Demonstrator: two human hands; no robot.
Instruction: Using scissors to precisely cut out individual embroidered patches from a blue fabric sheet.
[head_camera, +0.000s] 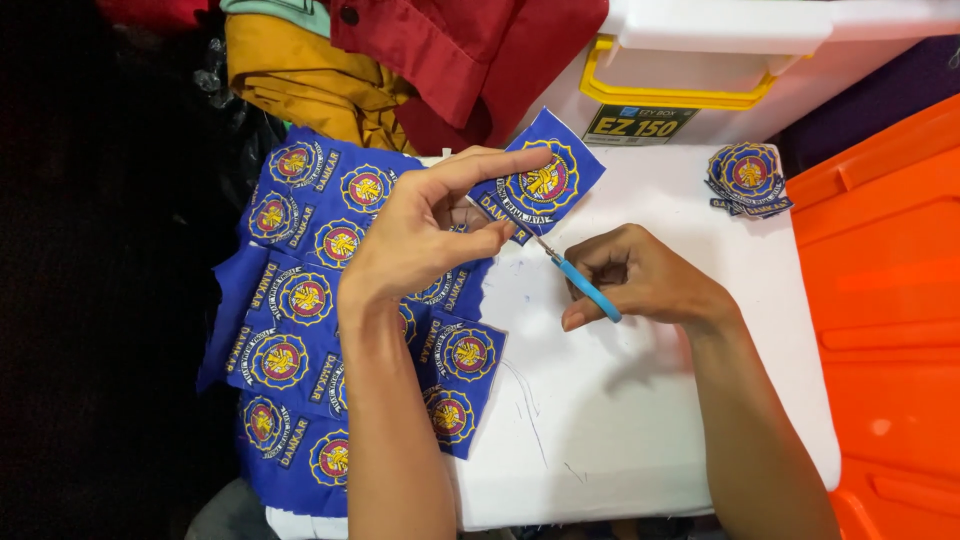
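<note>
Left hand pinches the patch taut; right hand grips scissors, blades at its edge for trimming.

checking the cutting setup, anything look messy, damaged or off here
Nothing is damaged. The blue patch sheet hangs raggedly off the white surface, which has pen scribbles. The left hand holds one patch; the right hand holds scissors.

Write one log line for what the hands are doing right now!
left hand: holds blue embroidered patch | right hand: holds blue-handled scissors at patch edge | trimmed patch stack: far right
</note>
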